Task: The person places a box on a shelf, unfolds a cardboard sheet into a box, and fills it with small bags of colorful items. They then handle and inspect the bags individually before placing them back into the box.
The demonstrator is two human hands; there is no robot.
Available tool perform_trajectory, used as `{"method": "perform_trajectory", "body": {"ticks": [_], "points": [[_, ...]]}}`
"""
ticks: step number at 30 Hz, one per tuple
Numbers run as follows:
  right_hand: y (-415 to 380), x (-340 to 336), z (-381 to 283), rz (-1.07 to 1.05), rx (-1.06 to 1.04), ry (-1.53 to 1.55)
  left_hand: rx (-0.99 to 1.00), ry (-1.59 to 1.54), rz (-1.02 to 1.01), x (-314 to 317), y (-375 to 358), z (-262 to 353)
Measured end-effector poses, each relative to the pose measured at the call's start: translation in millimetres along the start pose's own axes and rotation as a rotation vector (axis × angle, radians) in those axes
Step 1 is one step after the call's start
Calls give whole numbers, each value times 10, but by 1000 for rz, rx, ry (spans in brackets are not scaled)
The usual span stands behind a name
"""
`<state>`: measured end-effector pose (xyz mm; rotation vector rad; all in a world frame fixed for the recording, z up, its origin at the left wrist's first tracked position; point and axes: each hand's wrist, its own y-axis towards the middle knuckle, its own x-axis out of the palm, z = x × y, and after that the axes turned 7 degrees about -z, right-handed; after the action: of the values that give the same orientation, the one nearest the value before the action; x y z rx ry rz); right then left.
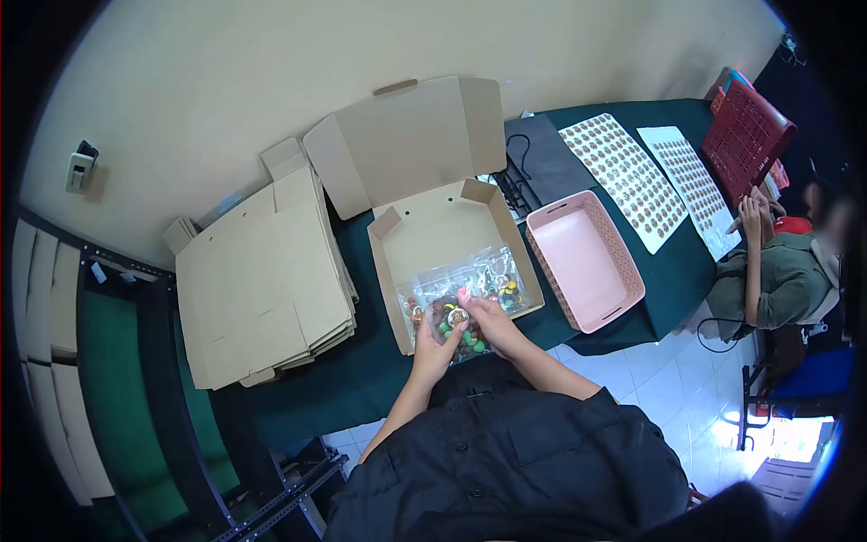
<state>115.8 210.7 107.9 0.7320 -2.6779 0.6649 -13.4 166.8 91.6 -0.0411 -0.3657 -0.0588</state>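
My left hand (433,355) and my right hand (497,327) both grip a clear plastic bag (473,341) filled with green, brown and yellow pieces that look like sweets. A round sticker (458,318) with a small picture shows on its front, between my thumbs. The bag is held over the near side of an open cardboard box (438,226), whose lid stands raised against the wall. Inside the box, beneath and beyond my hands, lie more clear bags (506,275) of colourful pieces. Fingers behind the held bag are hidden.
Flattened cardboard boxes (253,289) are stacked at left. Right of the box stands a pink basket (591,262). Behind it are a dark flat item (560,158) with cables and two sticker sheets (623,176). At far right, a person (777,280) reaches toward a dark red basket (745,135).
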Motion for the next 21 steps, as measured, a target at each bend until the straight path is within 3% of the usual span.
{"method": "perform_trajectory", "body": {"ticks": [3, 5, 9, 14, 17, 21], "points": [[-48, 35, -119, 68, 52, 109, -41, -34, -21, -17, -16, -9], [-76, 64, -162, -20, -66, -270, -23, 30, -23, -45, -3, 6], [-94, 116, -146, 14, -88, -133, 37, 102, -30, -33, -7, 3], [-30, 122, -81, 131, -26, 56, -38, 155, -107, 15, -33, 123], [-90, 162, -211, 9, -109, -129, 10, 33, 60, -12, -16, 47], [-92, 185, -205, 19, -125, -143, 81, 115, 24, 3, -32, 70]]}}
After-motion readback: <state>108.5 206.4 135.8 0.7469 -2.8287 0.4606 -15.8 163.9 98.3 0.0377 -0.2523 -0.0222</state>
